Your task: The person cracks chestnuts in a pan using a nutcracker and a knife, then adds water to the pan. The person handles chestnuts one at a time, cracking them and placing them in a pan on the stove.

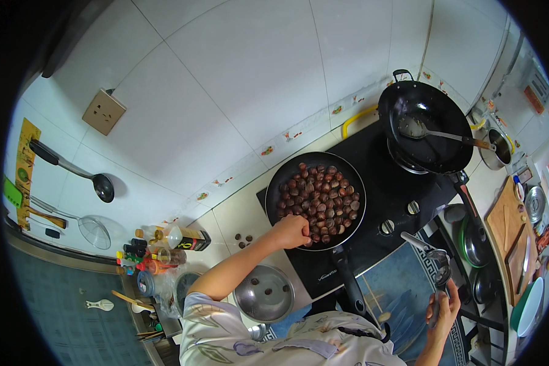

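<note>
A black frying pan (357, 233) sits on the glass cooktop, holding many brown chestnuts (320, 199) spread over its base. My left hand (293, 230) reaches over the pan's near left rim, fingers curled down at the chestnuts there; its fingertips are hidden, so I cannot tell whether it grips one. Off to the right, beyond the cooktop's front edge, my right hand (444, 304) is closed around the handle of a metal spoon-like utensil (443, 274). A second metal handle (414, 240) sticks out from the utensil's head.
A wok (432, 110) with a spatula (455, 136) rests on the other burner. Left of the cooktop (311, 270) are a metal bowl (274, 306) with a few chestnuts, loose chestnuts (243, 238) and bottles (187, 238). A cutting board (498, 219) bears a knife (526, 254). The pan handle (350, 279) points toward me.
</note>
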Demonstrator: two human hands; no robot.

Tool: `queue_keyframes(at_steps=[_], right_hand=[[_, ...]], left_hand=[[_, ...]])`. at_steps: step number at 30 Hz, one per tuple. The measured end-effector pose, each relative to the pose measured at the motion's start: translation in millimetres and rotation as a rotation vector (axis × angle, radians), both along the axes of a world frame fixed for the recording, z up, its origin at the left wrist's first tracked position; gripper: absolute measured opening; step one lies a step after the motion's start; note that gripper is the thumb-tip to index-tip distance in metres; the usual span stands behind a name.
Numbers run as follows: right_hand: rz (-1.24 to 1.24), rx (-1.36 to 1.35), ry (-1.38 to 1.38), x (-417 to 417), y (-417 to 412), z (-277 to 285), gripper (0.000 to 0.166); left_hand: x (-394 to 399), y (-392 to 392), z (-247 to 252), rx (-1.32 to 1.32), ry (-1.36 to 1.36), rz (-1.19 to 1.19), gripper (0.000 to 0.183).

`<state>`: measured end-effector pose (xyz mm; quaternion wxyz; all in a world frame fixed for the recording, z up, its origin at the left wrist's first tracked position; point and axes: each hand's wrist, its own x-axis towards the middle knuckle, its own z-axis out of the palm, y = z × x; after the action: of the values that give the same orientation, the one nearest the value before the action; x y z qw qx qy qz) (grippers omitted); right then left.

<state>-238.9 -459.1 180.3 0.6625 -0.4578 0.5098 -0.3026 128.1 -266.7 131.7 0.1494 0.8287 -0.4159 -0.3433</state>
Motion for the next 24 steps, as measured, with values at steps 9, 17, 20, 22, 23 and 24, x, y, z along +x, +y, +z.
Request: queue_keyframes(at_steps=[9, 17, 20, 22, 23, 24], right_hand=[[0.014, 0.026, 0.007, 2, 0, 6, 0.042], [-0.002, 0.023, -0.026, -3, 2, 1, 0.043], [0.006, 0.025, -0.022, -5, 1, 3, 0.043], [0.016, 0.026, -0.029, -5, 2, 4, 0.043], [0.018, 0.026, -0.027, -6, 3, 3, 0.043], [0.022, 0.025, -0.026, -5, 3, 3, 0.043]], left_hand=[[-9, 9, -5, -0.079, -0.170, -0.108, 0.019], [-15, 1, -13, 0.021, -0.193, -0.140, 0.022], [-18, 1, -12, -0.113, -0.240, -0.121, 0.023], [-21, -1, -12, -0.245, -0.242, -0.116, 0.023], [-23, -7, -13, -0.304, -0.224, -0.121, 0.023], [-26, -12, -13, -0.363, -0.207, -0.123, 0.022]])
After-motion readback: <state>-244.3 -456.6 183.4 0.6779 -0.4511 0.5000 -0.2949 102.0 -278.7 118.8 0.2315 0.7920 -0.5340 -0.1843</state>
